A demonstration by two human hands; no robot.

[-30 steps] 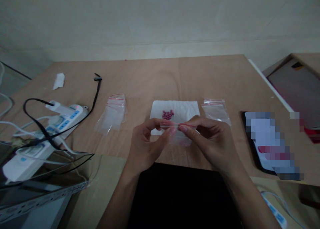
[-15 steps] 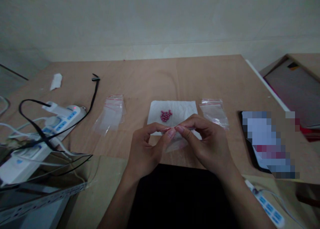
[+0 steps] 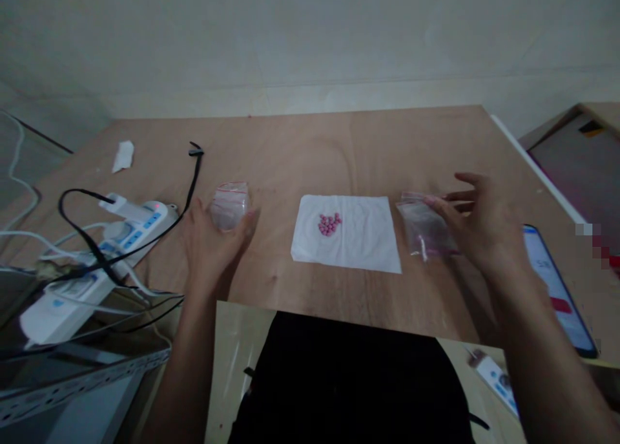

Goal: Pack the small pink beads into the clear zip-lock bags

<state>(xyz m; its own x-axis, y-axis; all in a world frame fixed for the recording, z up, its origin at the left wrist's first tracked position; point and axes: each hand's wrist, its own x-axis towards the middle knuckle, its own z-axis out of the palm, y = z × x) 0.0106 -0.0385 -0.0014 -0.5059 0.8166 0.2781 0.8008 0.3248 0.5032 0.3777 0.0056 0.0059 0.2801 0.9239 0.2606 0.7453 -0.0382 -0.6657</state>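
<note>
A: Where are the bags?
B: Left bag (image 3: 229, 205) at 9 o'clock of the tissue (image 3: 361, 240), under the left hand (image 3: 212, 243); fingers loosely curled on it, grip unclear. Right bag (image 3: 426, 229) at 3 o'clock, at the right hand (image 3: 479, 227); fingers spread, thumb touching it.
A: Beads?
B: Pink beads (image 3: 329, 223) clustered on the tissue, between both bags.
A: Around them?
B: Power strip (image 3: 116, 234) further at 9 o'clock, phone (image 3: 557, 289) at 3, all on the table (image 3: 314, 147).
</note>
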